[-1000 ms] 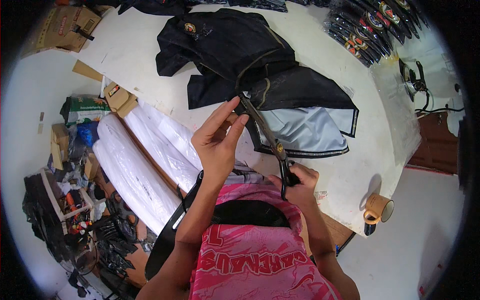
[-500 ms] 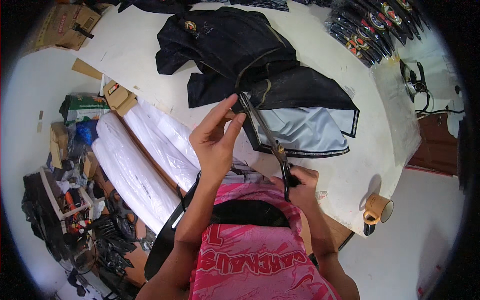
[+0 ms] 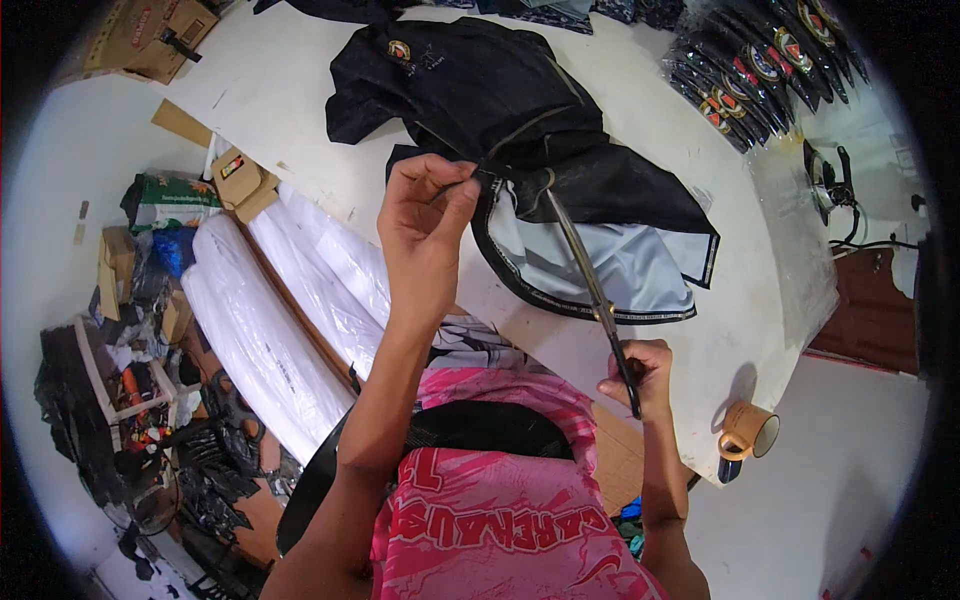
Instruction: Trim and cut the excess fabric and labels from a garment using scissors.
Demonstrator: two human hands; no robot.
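A black garment (image 3: pixel 490 90) with a pale grey lining (image 3: pixel 590 265) lies spread on the white table, its hem edged with a dark printed tape. My left hand (image 3: pixel 430 205) pinches the garment's edge near the middle, with thumb and fingertips pressed together on it. My right hand (image 3: pixel 645 375) grips the handles of a long pair of scissors (image 3: pixel 583 255). Their blades point away from me over the lining and look closed together. The blade tips reach the black cloth, a little right of my left fingers.
An orange mug (image 3: pixel 745 430) stands at the table's right edge. Plastic-wrapped black items (image 3: pixel 750 75) lie at the far right. White wrapped rolls (image 3: pixel 270 330) lean along the table's left side, near a cardboard box (image 3: pixel 150 40). Clutter covers the floor at left.
My right hand has moved right and nearer me with the scissors, whose blades have left the pinched edge. My left hand has shifted slightly, still pinching the cloth.
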